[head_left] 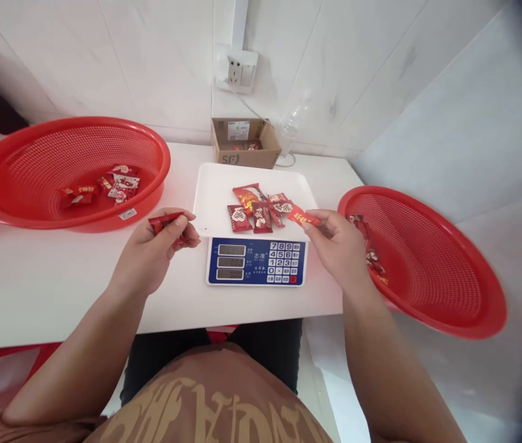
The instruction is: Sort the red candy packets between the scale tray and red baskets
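Observation:
On the white pan (212, 191) of a digital scale lies a small heap of red snack packets (261, 209). Below the pan is the scale's blue panel (257, 261), with number keys and three displays. My right hand (337, 243) pinches one red packet with gold print (302, 216) over the pan's right side; it partly overlaps the heap in view. My left hand (159, 246) is closed around red packets (168, 224) just left of the pan. How many it holds is hidden by the fingers.
A big red basket (71, 126) with several packets stands at the left, part of another beside it. Another red basket (445, 246) with packets overhangs the table at the right. Behind the scale stands a cardboard box (246, 160); a socket (237, 71) is on the wall.

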`<state>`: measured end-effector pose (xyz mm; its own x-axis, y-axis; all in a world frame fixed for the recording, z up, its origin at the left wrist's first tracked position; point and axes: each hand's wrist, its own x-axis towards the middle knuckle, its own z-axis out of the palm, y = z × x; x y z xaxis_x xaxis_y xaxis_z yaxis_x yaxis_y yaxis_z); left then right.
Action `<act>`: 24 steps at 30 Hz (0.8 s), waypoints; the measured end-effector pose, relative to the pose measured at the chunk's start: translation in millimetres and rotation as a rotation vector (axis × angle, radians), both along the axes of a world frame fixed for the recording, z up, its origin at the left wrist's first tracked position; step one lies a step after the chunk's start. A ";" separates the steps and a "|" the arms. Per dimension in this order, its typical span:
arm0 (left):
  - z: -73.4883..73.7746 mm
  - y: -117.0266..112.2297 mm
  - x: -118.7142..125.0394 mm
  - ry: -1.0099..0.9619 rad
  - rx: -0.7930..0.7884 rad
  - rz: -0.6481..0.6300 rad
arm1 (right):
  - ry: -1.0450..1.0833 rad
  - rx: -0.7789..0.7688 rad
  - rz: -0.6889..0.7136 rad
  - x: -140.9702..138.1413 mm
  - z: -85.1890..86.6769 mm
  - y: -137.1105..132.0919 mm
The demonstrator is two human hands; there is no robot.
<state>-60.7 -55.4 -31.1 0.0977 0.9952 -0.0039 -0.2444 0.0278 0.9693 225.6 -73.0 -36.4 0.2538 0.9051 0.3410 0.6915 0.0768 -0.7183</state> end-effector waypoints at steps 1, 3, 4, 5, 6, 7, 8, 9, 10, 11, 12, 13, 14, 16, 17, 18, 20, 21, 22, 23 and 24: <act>0.3 -0.6 -1.2 -0.010 -0.001 -0.005 | -0.003 -0.003 -0.018 0.4 -0.4 -3.3; 0.2 -2.5 -1.9 -0.022 -0.008 -0.019 | -0.005 -0.003 -0.051 1.5 -0.5 -8.9; 0.0 -3.5 -1.5 -0.023 -0.016 -0.029 | -0.008 0.001 -0.065 2.4 0.1 -11.5; -0.2 -4.5 -0.7 -0.023 -0.023 -0.040 | -0.013 0.006 -0.082 3.5 1.4 -14.3; -0.3 -5.4 0.3 -0.021 -0.030 -0.050 | -0.020 0.013 -0.106 5.2 3.2 -17.2; -0.3 -6.0 1.3 -0.018 -0.035 -0.056 | -0.031 0.018 -0.133 7.4 5.7 -20.4; -0.1 -6.5 2.2 -0.015 -0.039 -0.062 | -0.044 0.024 -0.166 10.5 8.6 -23.8; 0.1 -6.9 2.9 -0.012 -0.044 -0.066 | -0.058 0.033 -0.204 14.5 11.7 -27.4; 0.3 -7.0 3.4 -0.010 -0.048 -0.069 | -0.070 0.039 -0.246 19.7 14.7 -31.0; 0.4 -7.1 3.7 -0.007 -0.052 -0.071 | -0.082 0.046 -0.297 26.0 17.3 -34.4; 0.4 -7.0 3.8 -0.006 -0.054 -0.074 | -0.091 0.051 -0.358 33.2 19.3 -37.5; 0.1 -6.8 3.9 -0.005 -0.056 -0.079 | -0.105 0.052 -0.421 41.1 20.7 -40.0; -0.4 -6.6 4.2 -0.006 -0.054 -0.085 | -0.134 0.051 -0.481 48.9 21.3 -42.0; -2.5 -6.2 5.7 -0.006 -0.049 -0.103 | -0.253 0.075 -0.567 61.2 20.8 -44.5; -3.9 -6.3 7.2 -0.004 -0.048 -0.114 | -0.324 0.110 -0.588 63.8 19.9 -45.3; -5.3 -6.7 9.6 0.001 -0.046 -0.126 | -0.379 0.155 -0.590 63.1 18.6 -46.1; -7.9 -8.8 16.7 0.034 -0.033 -0.165 | -0.363 0.224 -0.546 50.1 15.0 -48.6; -8.7 -10.6 21.5 0.066 -0.014 -0.192 | -0.285 0.217 -0.488 38.4 12.5 -50.5; -9.0 -13.0 27.0 0.110 0.020 -0.226 | -0.150 0.142 -0.383 23.9 9.5 -52.8; -9.0 -15.7 33.0 0.167 0.068 -0.263 | 0.007 0.022 -0.214 7.8 6.0 -55.4; -8.6 -18.8 39.3 0.230 0.128 -0.304 | 0.157 -0.098 -0.007 -8.7 2.4 -58.1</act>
